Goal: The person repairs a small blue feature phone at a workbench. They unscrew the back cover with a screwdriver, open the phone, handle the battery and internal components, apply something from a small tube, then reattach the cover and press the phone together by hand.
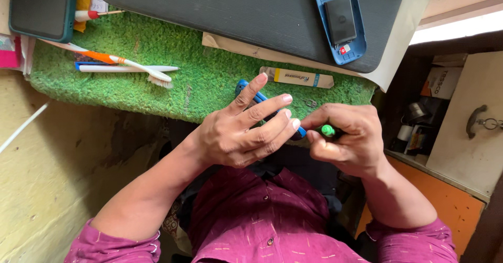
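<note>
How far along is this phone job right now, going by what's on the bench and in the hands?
Done: one blue phone shell lies opened on the dark mat, its insides exposed. In hand: the left hand steadies a blue-edged device, mostly hidden, while the right hand grips a green-tipped tool against it. Left: the opened shell has no cover on, and the toothbrush lies unused on the green mat.

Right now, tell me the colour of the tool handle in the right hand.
Bright green handle, pinched in the right hand; head view.
</note>
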Motion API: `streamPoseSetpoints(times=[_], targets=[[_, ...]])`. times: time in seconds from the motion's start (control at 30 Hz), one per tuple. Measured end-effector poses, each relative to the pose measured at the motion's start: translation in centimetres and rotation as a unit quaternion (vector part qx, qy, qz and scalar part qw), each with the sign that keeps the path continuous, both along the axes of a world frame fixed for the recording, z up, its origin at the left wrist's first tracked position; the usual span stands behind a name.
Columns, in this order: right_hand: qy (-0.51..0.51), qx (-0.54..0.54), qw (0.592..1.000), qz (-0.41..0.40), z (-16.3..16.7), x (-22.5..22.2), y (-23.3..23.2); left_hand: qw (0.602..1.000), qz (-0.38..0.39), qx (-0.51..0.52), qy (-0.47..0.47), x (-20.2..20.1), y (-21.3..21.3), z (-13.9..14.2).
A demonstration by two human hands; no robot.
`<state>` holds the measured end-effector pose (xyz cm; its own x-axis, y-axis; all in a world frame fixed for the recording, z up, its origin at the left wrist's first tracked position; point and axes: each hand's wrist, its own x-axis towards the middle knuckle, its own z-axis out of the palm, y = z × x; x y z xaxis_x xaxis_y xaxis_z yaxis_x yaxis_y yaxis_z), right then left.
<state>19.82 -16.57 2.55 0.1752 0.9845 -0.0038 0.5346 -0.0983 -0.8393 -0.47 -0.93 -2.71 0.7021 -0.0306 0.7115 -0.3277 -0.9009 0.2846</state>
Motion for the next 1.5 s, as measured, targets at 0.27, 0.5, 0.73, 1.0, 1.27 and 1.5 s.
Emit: streamPoseSetpoints(times=[0.27, 0.5, 0.73, 1.0, 1.27, 1.5], targets=[[0.014, -0.012, 1.0, -0.022, 0.1, 0.0, 0.1, 0.999, 0.031, 0.008, 0.006, 0.3, 0.1, 0.7], [0.107, -0.048, 0.992, -0.042, 0.6, 0.9, 0.5, 0.996, 0.068, -0.035, 0.05, 0.2, -0.3, 3.0], [0.228, -0.017, 0.961, -0.154, 1.6, 0.6, 0.4, 0.972, 0.124, -0.102, 0.169, 0.9, -0.8, 4.7], [0.286, 0.108, 0.942, -0.137, 1.4, 0.4, -0.7, 0.938, 0.132, -0.212, 0.241, 1.3, -1.0, 6.2], [0.296, 0.274, 0.907, -0.122, -0.9, 1.2, -1.4, 0.929, 0.164, -0.176, 0.28, 2.3, -1.3, 6.7], [0.261, 0.273, 0.918, -0.122, -0.9, 1.2, -1.7, 0.924, 0.154, -0.177, 0.302, 2.5, -1.3, 7.2]])
